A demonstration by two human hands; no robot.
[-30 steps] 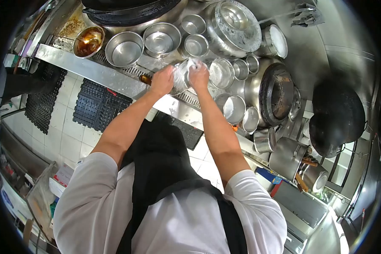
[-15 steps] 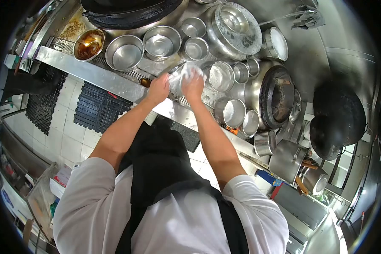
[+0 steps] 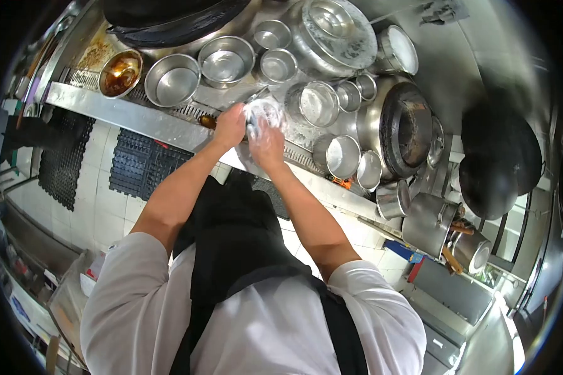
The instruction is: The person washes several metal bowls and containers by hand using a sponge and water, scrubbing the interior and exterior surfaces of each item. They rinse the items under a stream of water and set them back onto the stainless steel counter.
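Note:
Both my hands hold a crumpled clear plastic bag [image 3: 261,114] over the steel counter ledge [image 3: 137,115]. My left hand [image 3: 230,125] grips its left side. My right hand [image 3: 268,145] is closed on its near side, partly covering it. What the bag contains cannot be made out. Just beyond the bag stands a small round steel container [image 3: 319,103], with two more steel containers [image 3: 344,156] to the right of my right hand.
Along the counter's far side sit a bowl of brown sauce [image 3: 120,72] and two steel bowls [image 3: 171,80]. A burner ring [image 3: 408,130] and a black wok [image 3: 494,165] lie to the right. Black floor mats [image 3: 144,162] cover the tiles below.
Both hands and the bag have come lower and left, closer to the counter's near edge. My right hand has shifted from the bag's right side to its near side.

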